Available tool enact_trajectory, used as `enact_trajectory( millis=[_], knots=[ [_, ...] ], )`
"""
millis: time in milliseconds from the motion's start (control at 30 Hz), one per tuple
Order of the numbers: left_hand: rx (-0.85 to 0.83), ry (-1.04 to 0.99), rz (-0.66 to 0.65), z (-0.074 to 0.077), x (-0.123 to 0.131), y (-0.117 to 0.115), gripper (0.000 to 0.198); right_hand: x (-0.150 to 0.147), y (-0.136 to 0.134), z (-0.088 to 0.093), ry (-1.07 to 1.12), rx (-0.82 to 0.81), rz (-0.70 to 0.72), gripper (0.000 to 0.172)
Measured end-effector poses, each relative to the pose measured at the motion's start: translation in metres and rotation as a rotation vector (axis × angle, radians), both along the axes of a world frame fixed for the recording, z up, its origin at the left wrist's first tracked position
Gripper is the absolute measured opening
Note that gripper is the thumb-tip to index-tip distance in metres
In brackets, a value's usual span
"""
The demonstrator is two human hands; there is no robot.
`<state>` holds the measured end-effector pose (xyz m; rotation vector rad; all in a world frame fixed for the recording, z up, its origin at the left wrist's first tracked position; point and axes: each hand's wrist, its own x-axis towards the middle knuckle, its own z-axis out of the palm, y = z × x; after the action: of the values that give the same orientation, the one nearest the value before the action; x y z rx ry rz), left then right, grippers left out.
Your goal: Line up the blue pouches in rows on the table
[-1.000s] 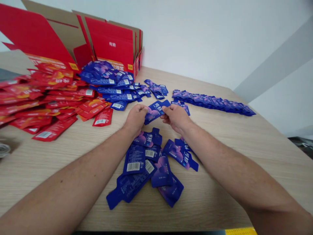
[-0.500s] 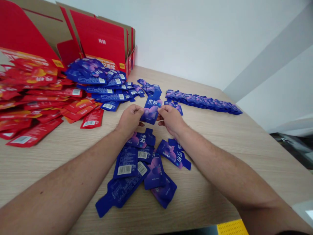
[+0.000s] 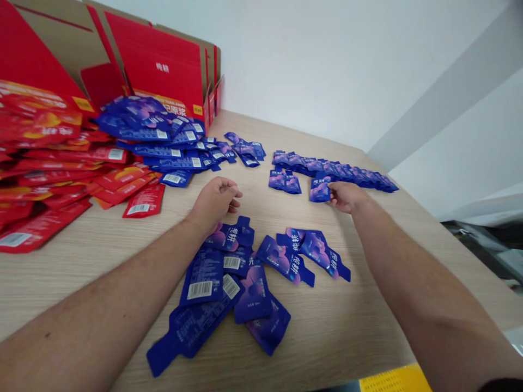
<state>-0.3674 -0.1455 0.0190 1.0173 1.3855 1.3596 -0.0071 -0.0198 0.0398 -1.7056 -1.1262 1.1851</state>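
While the left hand hovers loosely curled and empty above a loose heap of glossy blue foil sachets, the right hand grips the edge of one narrow-necked, bottle-shaped sachet with a purple print, on the pale wood-grain surface, just before a long overlapping row of matching sachets. Slick red foil pouches lie piled at left, beneath a red-and-kraft cardboard carton.

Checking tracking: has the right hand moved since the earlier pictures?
Yes, rightward: the right hand now sits below the middle of the sachet row, not its left end.
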Motion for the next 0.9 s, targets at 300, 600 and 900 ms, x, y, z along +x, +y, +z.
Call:
enact_trajectory(
  millis=[300, 600, 900],
  knots=[
    [-0.008, 0.020, 0.011, 0.004, 0.002, -0.002, 0.006, -0.014, 0.021, -0.011, -0.290, -0.127, -0.043, 0.030],
    [-0.004, 0.033, 0.010, 0.005, 0.001, -0.003, 0.006, -0.027, 0.036, -0.014, -0.479, -0.129, -0.027, 0.025],
    [-0.003, 0.041, 0.006, 0.005, 0.002, -0.004, 0.007, -0.038, 0.042, -0.013, -0.547, -0.125, -0.018, 0.025]
  ],
)
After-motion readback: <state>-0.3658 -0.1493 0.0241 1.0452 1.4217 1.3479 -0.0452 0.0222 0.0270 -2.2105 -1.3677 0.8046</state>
